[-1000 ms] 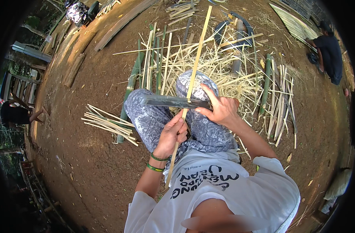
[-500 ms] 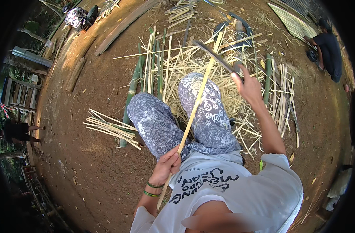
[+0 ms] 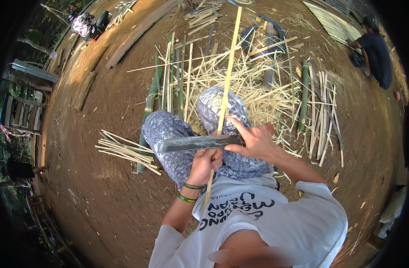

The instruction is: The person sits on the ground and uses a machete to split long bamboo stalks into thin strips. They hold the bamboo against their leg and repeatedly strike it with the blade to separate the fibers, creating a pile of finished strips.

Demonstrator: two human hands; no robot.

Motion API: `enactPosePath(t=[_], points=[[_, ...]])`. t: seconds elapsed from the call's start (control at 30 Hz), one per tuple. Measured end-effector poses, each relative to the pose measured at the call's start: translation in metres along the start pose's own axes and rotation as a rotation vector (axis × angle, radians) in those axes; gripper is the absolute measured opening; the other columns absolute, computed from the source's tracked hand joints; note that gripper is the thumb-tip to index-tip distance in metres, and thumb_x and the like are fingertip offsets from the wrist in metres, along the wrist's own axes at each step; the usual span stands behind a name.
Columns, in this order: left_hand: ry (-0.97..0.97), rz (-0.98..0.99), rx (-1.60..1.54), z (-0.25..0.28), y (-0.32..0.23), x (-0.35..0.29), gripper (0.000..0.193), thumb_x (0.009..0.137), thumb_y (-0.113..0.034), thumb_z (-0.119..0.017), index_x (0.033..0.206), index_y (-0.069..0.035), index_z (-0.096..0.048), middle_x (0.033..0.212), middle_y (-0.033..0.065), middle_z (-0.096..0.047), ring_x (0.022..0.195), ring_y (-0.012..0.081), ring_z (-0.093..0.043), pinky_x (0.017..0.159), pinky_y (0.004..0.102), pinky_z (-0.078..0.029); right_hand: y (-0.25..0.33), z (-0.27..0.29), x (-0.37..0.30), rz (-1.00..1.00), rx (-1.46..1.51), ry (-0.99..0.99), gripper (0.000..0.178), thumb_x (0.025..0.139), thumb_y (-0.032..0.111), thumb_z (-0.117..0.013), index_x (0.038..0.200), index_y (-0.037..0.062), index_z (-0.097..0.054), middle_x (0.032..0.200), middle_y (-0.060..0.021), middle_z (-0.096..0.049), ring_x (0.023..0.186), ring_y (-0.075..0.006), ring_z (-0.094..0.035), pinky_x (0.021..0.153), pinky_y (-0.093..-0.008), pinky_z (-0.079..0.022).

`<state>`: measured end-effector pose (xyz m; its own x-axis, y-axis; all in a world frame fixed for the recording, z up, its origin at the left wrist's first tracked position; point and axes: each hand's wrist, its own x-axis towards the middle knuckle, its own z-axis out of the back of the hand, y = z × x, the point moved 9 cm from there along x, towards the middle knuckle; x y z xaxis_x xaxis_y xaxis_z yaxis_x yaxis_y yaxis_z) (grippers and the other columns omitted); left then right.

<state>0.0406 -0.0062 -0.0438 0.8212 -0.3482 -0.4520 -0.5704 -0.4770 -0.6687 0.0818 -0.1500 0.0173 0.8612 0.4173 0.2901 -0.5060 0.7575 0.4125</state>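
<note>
- L hand: curled round strip, which sticks out above & below it.
- R hand: half-curled on knife, 1 finger out.
- Strip prob. light, bendy; hold below knife.

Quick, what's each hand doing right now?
Left hand: closed around the long pale strip.
Right hand: holding the big knife, pointing finger stretched out.

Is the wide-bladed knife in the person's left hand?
No, the right hand holds the knife, while the left hand grips the long pale strip.
</note>
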Motion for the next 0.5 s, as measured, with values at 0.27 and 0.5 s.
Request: enactPosePath(t=[0.27, 0.5], points=[[0.064, 0.028, 0.066, 0.009, 0.004, -0.011, 0.044, 0.108, -0.015, -0.038, 0.152, -0.015, -0.039, 0.071, -0.0037, -0.039, 0.053, 0.0049, -0.031, 0.047, 0.0209, -0.026, -0.029, 0.001, 0.015, -0.18, 0.028, -0.029, 0.09, 0.085, 0.065, -0.066, 0.152, 0.0105, -0.039, 0.047, -0.0123, -0.052, 0.042, -0.0335, -0.056, 0.045, -0.0458, -0.044], [0.029, 0.052, 0.129, 0.031, 0.017, -0.026, 0.044, 0.108, -0.016, -0.038, 0.152, -0.013, -0.038, 0.07, -0.0026, -0.041, 0.052, 0.0061, -0.034, 0.048, 0.0209, -0.031, -0.047, -0.005, 0.025, -0.216, -0.01, -0.002, 0.083, 0.088, 0.061, -0.064, 0.153, 0.0157, -0.038, 0.052, -0.0173, -0.057, 0.047, -0.0365, -0.06, 0.047, -0.0475, -0.046]])
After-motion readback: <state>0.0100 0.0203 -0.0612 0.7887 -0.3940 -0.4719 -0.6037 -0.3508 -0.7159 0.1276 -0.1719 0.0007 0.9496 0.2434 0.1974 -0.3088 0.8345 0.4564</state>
